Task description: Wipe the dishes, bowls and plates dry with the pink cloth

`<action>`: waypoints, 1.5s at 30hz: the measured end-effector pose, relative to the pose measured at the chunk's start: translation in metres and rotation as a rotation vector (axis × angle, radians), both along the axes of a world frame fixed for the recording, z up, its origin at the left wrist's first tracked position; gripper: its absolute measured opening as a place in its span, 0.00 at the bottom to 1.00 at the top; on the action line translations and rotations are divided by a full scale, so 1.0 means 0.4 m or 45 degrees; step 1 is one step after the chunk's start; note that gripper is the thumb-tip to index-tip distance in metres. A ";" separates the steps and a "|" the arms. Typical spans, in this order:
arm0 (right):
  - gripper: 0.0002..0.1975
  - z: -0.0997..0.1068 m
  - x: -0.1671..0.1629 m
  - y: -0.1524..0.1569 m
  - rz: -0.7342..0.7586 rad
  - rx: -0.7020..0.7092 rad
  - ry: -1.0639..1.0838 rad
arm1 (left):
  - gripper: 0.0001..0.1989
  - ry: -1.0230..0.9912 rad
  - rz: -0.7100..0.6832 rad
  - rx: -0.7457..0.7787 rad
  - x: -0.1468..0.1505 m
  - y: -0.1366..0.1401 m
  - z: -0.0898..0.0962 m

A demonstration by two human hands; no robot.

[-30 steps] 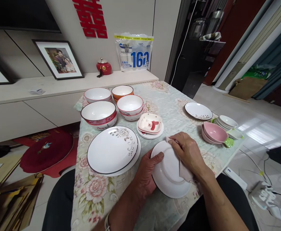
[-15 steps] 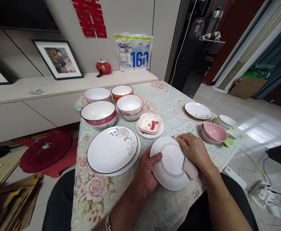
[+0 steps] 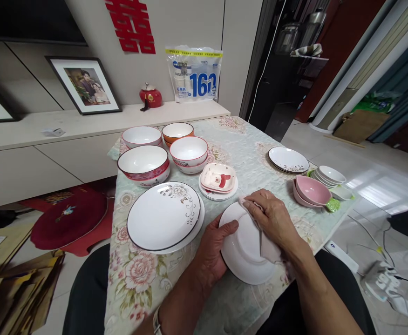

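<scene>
A white plate [image 3: 242, 246] is held with its underside facing me, tilted above the near part of the table. My left hand [image 3: 214, 249] grips its left rim, thumb over the underside and fingers behind. Pressed against the plate's upper right is a pale pink cloth [image 3: 269, 247], bunched under my right hand [image 3: 272, 216], which is closed on it. Left of the plate lie large white plates with a dark rim and floral print [image 3: 164, 216]. Just behind it, square bear-print dishes [image 3: 218, 177] rest on small white plates [image 3: 219, 195].
Stacked bowls [image 3: 143, 160] stand at the table's back left. On the right are oval plates [image 3: 288, 159], pink bowls [image 3: 312, 190] and small white bowls [image 3: 331, 175] near the edge. A floral cloth [image 3: 141, 274] covers the table. Behind it, a cabinet holds a plastic bag [image 3: 194, 74] and red jar [image 3: 151, 97].
My right hand and the cloth have moved left and slightly up across the plate's underside. The plate has tilted, its lower edge now a little lower. My left hand keeps its grip.
</scene>
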State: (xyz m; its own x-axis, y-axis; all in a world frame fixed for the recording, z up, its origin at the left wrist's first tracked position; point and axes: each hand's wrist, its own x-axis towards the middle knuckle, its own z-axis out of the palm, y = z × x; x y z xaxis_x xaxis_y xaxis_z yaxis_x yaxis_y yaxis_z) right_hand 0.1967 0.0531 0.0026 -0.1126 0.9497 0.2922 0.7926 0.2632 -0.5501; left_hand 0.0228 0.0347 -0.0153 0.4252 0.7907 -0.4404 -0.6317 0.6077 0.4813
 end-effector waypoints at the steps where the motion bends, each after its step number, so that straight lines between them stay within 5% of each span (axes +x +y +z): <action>1: 0.13 -0.004 0.012 0.004 -0.064 -0.049 -0.011 | 0.27 0.008 0.001 -0.010 0.000 0.000 0.001; 6: 0.14 -0.014 0.038 0.009 -0.205 -0.105 -0.111 | 0.28 0.041 0.025 -0.025 0.003 -0.002 0.005; 12: 0.11 0.008 -0.032 -0.009 0.068 0.187 -0.061 | 0.26 0.006 0.018 0.000 0.002 -0.001 0.003; 15: 0.11 0.016 -0.045 -0.009 0.131 0.177 -0.052 | 0.26 0.000 0.022 -0.006 0.002 -0.003 0.004; 23: 0.12 -0.003 0.036 0.005 -0.156 -0.085 -0.116 | 0.28 0.028 0.091 -0.032 0.005 -0.008 0.003; 28: 0.13 -0.031 0.046 0.006 -0.269 -0.018 -0.218 | 0.29 -0.010 0.161 0.010 0.006 -0.003 0.006; 33: 0.11 -0.013 -0.021 -0.010 -0.026 0.204 -0.074 | 0.22 -0.069 0.172 -0.017 0.005 0.008 0.007; 38: 0.10 0.010 -0.051 -0.020 0.209 0.217 -0.016 | 0.21 -0.077 0.158 -0.007 0.004 0.012 0.000; 45: 0.13 -0.020 0.028 0.004 -0.160 -0.065 -0.108 | 0.14 0.012 0.176 -0.089 0.003 0.010 -0.007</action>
